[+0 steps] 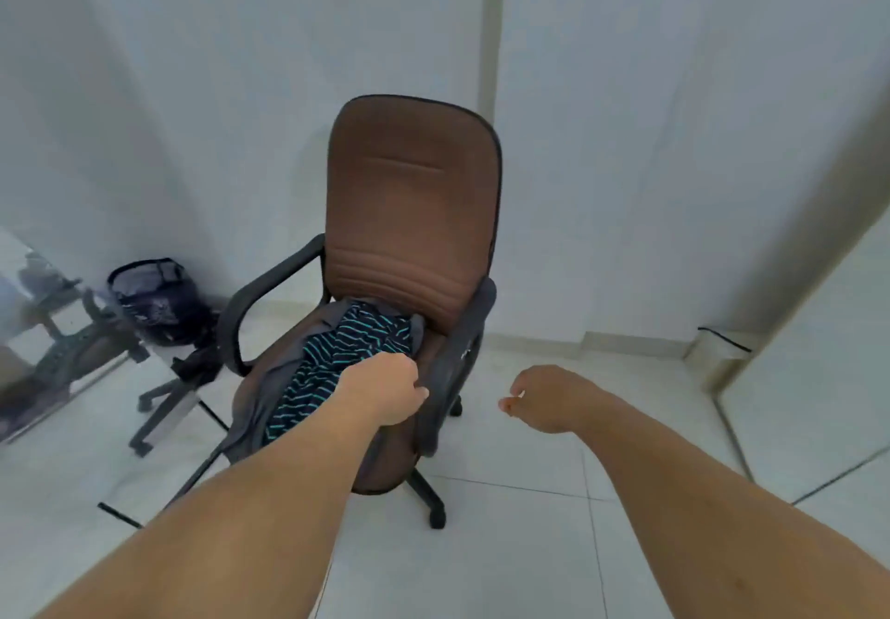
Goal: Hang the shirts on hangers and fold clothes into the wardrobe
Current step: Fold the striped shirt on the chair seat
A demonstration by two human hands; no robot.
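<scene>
The step in hand looks like the very first one: picking a garment off the brown padded office chair with black armrests [409, 195] before any hanging or folding can start. The left hand [385, 390] is closed into a fist at the near right edge of the clothes pile, its fingers curled under and apparently pinching cloth, though the fingertips themselves are tucked out of sight, so which garment they hold cannot be told. Just beyond those knuckles lies the dark shirt with thin teal stripes [337, 358], and under and around it, spilling off the seat on the side away from the thumb, the plain grey garment [255, 406]. The right hand [544, 397] hangs free over the white tiled floor [505, 546], well apart from the chair, fingers loosely curled and drawn close together, holding nothing.

The next move probably calls for lifting the pinched cloth clear of the armrest (it sits just beside the left fingers and could snag a sleeve) and bringing the right hand across to find a shoulder or collar.

No hanger and no wardrobe interior shows anywhere. A leaning mirror [48, 329] far off to the left reflects blurred shapes, and the dark bag [154, 300] beside it is too soft to read.
</scene>
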